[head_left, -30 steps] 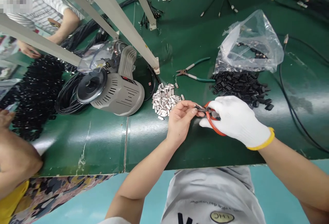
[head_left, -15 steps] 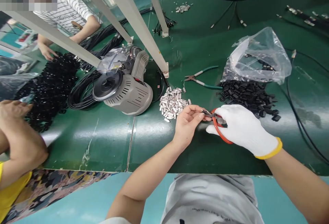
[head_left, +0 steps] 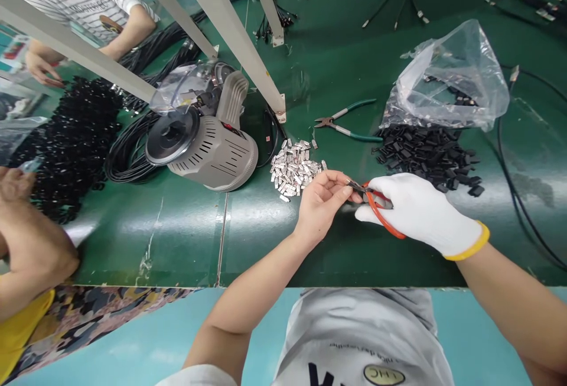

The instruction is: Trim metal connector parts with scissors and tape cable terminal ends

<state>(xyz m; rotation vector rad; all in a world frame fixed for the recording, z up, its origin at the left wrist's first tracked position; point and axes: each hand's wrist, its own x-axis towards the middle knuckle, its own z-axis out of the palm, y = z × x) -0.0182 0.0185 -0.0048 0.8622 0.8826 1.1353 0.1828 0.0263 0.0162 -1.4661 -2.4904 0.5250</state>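
Note:
My right hand [head_left: 405, 208], in a white glove with a yellow cuff, is closed round a pair of red-handled pliers [head_left: 384, 219]. The jaws of the pliers point left and meet the fingertips of my bare left hand [head_left: 322, 204]. Those fingers are pinched together at the jaws, and whatever small piece they hold is too hidden to name. Just beyond my left hand lies a pile of small silver metal connector pieces [head_left: 295, 167]. A heap of small black plastic pieces [head_left: 432, 152] lies behind my right hand.
Green-handled cutters [head_left: 348, 121] lie beyond my hands. A clear plastic bag [head_left: 452, 87] stands behind the black heap. At left are a grey machine [head_left: 212, 155], metal posts [head_left: 234, 31] and coiled black cables [head_left: 126, 152]. Two co-workers' arms [head_left: 35, 226] reach over the green table [head_left: 177, 250] at left.
The whole view has shifted slightly, so the table things appear a little higher. My hands keep the same hold, with the pliers still at my left fingertips. A co-worker's hand at upper left has lifted off the black pile.

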